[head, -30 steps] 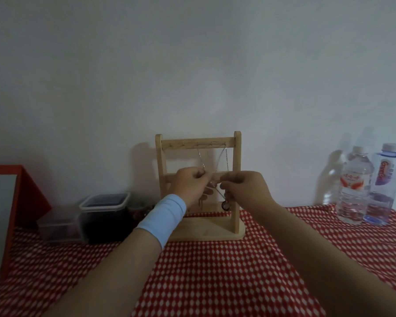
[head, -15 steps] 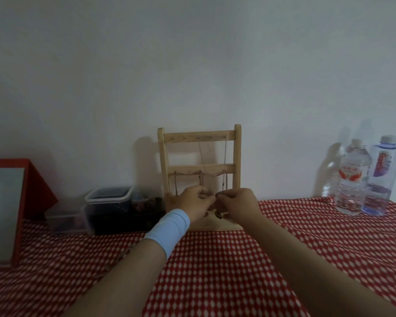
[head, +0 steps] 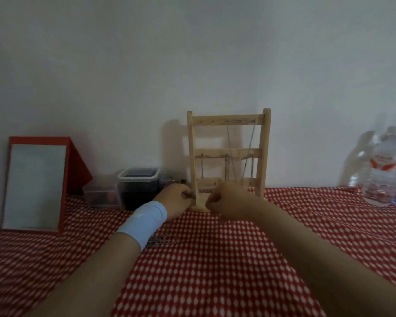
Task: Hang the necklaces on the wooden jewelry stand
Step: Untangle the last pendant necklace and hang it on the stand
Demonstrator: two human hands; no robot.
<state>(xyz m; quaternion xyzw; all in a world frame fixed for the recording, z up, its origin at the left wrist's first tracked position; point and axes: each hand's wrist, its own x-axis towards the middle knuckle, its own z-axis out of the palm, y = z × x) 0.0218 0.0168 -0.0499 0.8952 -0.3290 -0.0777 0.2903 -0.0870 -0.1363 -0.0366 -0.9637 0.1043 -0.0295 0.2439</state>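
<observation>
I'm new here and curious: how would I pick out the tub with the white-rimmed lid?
Find the wooden jewelry stand at the back of the red checked tablecloth. Just left of it sits the tub. It is taller and darker than the low clear box on its left, and it alone has a white-rimmed lid.

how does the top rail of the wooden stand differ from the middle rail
The top rail carries chain only on its right half, two long strands dropping past the middle rail. The middle rail has chain draped in swags across nearly its width, with short strands below. Both are pale wood crossbars of the jewelry stand.
</observation>
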